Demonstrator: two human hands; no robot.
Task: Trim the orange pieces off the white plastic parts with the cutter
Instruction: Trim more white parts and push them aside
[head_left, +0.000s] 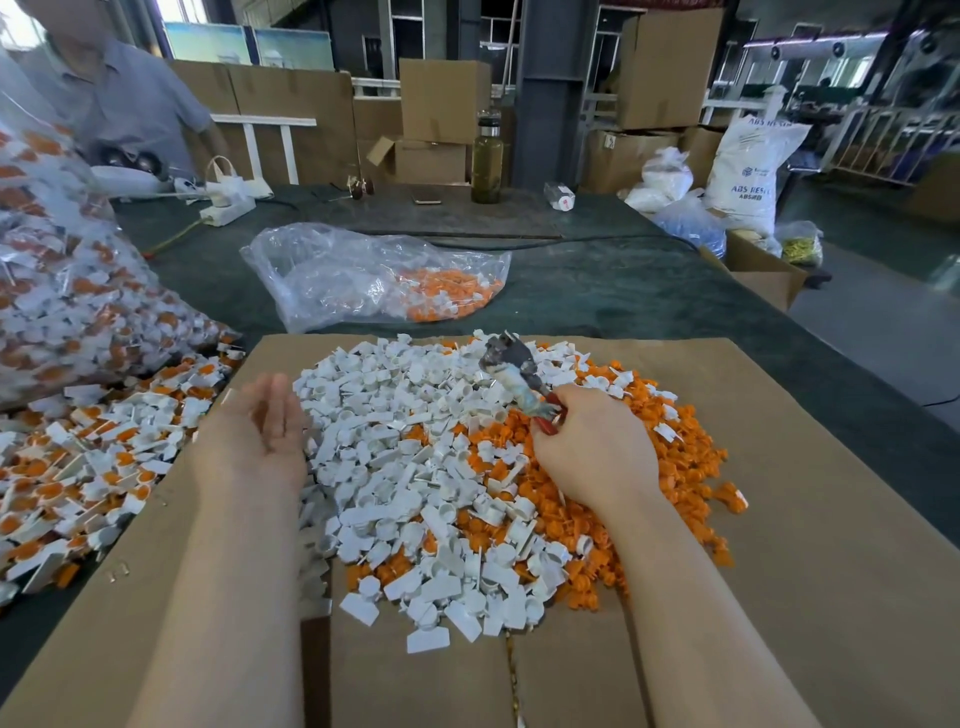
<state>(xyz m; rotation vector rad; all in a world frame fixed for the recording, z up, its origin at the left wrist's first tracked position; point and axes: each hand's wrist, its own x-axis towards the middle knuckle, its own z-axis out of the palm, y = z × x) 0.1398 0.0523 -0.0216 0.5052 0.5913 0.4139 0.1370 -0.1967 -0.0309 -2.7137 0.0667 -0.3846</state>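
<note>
While trimmed pieces (447, 467) pile between the hands, the right hand (592, 457) grips the cutter (514, 374), the left hand (260, 431) lies open, empty; untrimmed parts (88, 467) wait leftward

There is only one view, from a camera worn on the person's head. It looks forward and down, at a steep angle, onto the cardboard sheet (779, 519), which lies close below the lens and fills the lower half of the picture. Both forearms enter from the bottom edge (so the camera sits just above and behind them). Beyond the sheet the wide lens reaches far, across the green table cover (623, 291) to stacked cardboard boxes (670, 62) behind it.
</note>
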